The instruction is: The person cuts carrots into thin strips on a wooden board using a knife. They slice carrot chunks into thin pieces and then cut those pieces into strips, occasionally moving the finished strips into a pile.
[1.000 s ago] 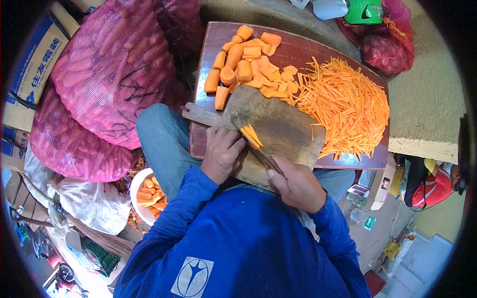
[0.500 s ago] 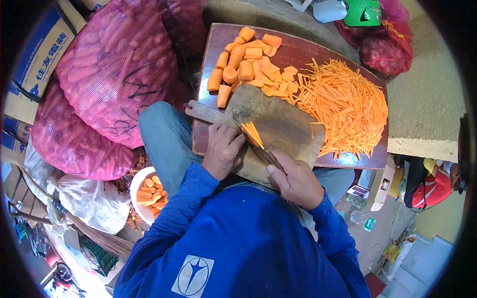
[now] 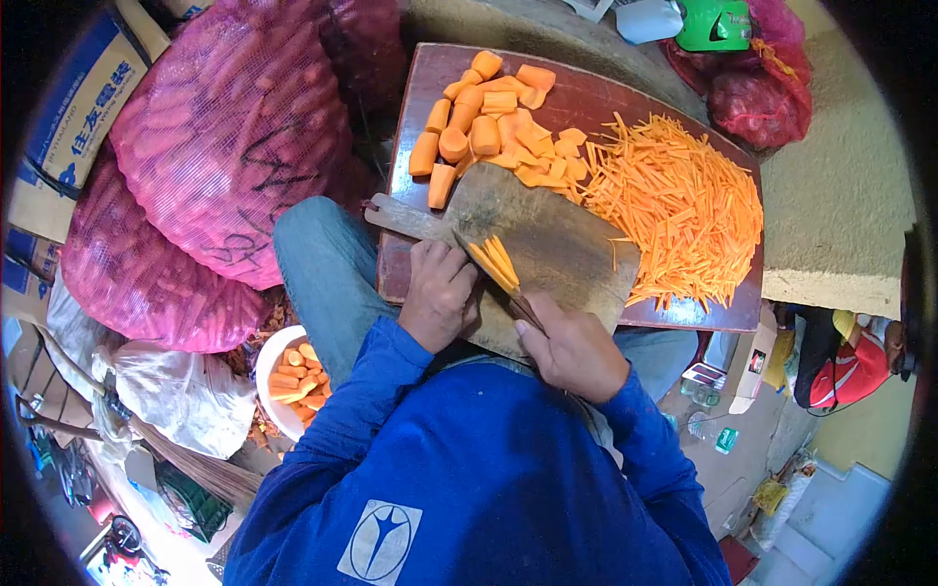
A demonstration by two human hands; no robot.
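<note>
My right hand (image 3: pixel 575 347) is wrapped round the dark handle of a knife (image 3: pixel 526 311). Its blade slants up and left over a worn wooden chopping board (image 3: pixel 557 239). Fresh-cut carrot strips (image 3: pixel 495 264) lie along the far side of the blade. Close by on the left, my left hand (image 3: pixel 440 296) is closed, knuckles up, at the board's near edge; whatever its fingers hold is hidden beneath them. Behind the board are peeled carrot chunks (image 3: pixel 453 145) and flat carrot slices (image 3: pixel 528 146). A large heap of shredded carrot (image 3: pixel 684 210) spreads to the right.
The board rests on a red-brown tabletop (image 3: pixel 405 103) across my knees. Pink mesh sacks (image 3: pixel 234 137) stand at the left. Below them, a white tub (image 3: pixel 271 381) holds peeled carrots. A red mesh bag (image 3: pixel 757 107) sits at the back right, and plastic bottles (image 3: pixel 725 439) lie on the floor.
My right hand and the knife have shifted slightly up and left. The strips by the blade now look more numerous and fanned out. My left hand stays nearly in place.
</note>
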